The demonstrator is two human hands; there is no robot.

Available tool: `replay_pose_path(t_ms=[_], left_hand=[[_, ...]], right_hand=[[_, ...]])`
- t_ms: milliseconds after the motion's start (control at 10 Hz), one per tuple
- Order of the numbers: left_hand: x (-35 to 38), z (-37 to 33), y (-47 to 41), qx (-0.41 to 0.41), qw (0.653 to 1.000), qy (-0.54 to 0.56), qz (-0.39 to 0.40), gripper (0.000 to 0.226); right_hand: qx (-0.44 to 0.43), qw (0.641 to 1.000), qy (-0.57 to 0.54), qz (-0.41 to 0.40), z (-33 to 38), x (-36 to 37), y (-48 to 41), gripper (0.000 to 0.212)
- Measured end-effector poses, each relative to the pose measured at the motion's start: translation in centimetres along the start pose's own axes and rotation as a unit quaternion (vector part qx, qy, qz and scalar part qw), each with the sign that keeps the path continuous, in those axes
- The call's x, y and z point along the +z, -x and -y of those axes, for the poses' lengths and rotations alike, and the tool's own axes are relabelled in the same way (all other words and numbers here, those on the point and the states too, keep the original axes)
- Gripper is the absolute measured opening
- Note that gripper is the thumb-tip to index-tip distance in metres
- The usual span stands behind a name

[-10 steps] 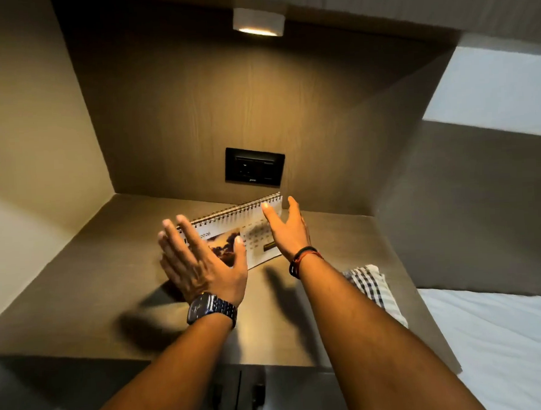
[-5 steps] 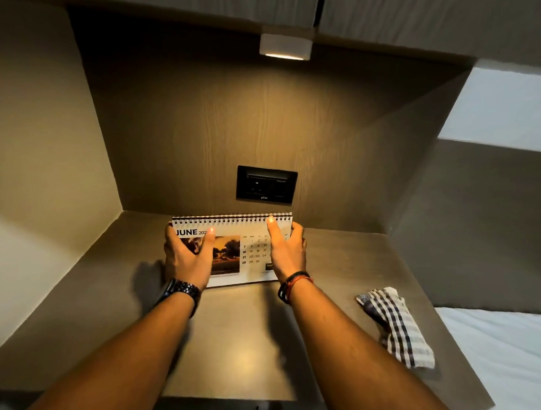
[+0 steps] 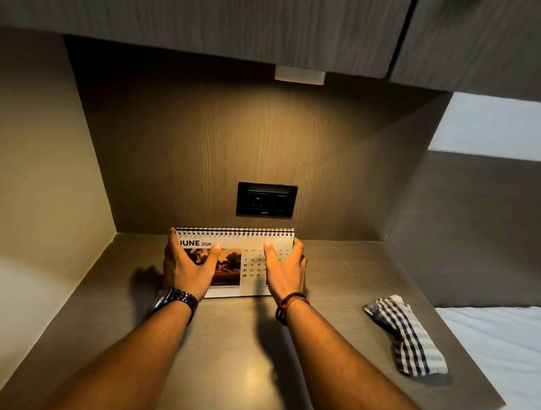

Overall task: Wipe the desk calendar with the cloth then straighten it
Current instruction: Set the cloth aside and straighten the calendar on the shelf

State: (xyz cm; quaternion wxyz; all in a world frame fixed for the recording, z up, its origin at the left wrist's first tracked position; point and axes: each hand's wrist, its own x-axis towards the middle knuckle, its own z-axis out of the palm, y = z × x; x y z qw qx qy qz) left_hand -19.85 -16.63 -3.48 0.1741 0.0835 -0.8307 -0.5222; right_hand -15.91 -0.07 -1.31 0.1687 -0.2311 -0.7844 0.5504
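The calendar stood at the back of the desk, under the socket. My left hand and right hand gripped its 2 ends, thumbs on the face. The cloth lay apart, so I judged this the straightening; next, squaring it gently to the wall.

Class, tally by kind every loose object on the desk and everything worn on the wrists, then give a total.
Desk calendar: 1
Checked cloth: 1
Wristwatch: 1
Wristbands: 1 set, number unclear
Total: 4
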Motion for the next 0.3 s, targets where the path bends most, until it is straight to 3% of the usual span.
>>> replay_pose_path(t_ms=[100, 300], left_hand=[[-0.9, -0.6, 0.1, 0.081, 0.989, -0.118, -0.033, 0.105], [-3.6, -3.4, 2.9, 0.231, 0.938, -0.255, -0.035, 0.106]], right_hand=[[-0.063, 0.988, 0.139, -0.035, 0.0, -0.8, 0.3, 0.089], [-0.187, 0.954, 0.229, -0.052, 1.6, -4.1, 2.4, 0.090]])
